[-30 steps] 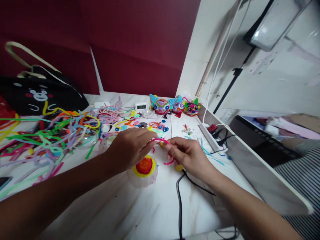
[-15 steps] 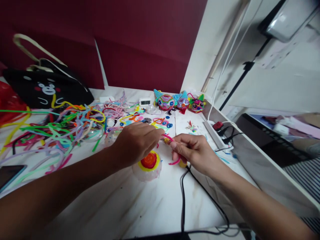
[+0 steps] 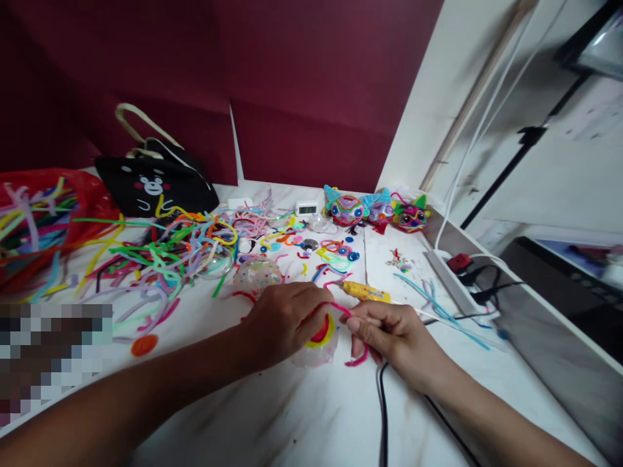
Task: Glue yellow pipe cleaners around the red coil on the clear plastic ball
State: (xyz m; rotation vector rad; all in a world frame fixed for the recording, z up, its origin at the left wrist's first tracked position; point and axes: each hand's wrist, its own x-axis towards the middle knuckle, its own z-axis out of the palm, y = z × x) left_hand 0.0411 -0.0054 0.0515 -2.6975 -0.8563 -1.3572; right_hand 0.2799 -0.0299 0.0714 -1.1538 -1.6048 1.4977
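Observation:
A bright pink pipe cleaner (image 3: 359, 360) stretches between my hands, its curled free end hanging below the right one. My right hand (image 3: 389, 332) pinches it between thumb and fingers. The other end disappears under the fingers of my left hand (image 3: 289, 318), which is closed on it with the fingertips hidden. Just below the left hand sits a clear plastic dome (image 3: 311, 357) with a yellow ring and red centre, partly covered by that hand. Beyond my hands lies a yellow glue gun (image 3: 366, 292). A second clear ball with coloured specks (image 3: 257, 274) rests behind my left wrist.
Tangled pipe cleaners (image 3: 160, 250) spread across the left, beside a red bag (image 3: 104, 204) and a black bag (image 3: 156, 185). Several decorated animal heads (image 3: 346, 209) stand at the back near a small digital clock (image 3: 307, 209). A power strip (image 3: 455, 282) and black cable (image 3: 383, 415) are at right.
The view has swung left, showing the red bag. My left hand has come down over the dome, covering more of it. The glue gun now shows behind my hands, which still hold the pipe cleaner.

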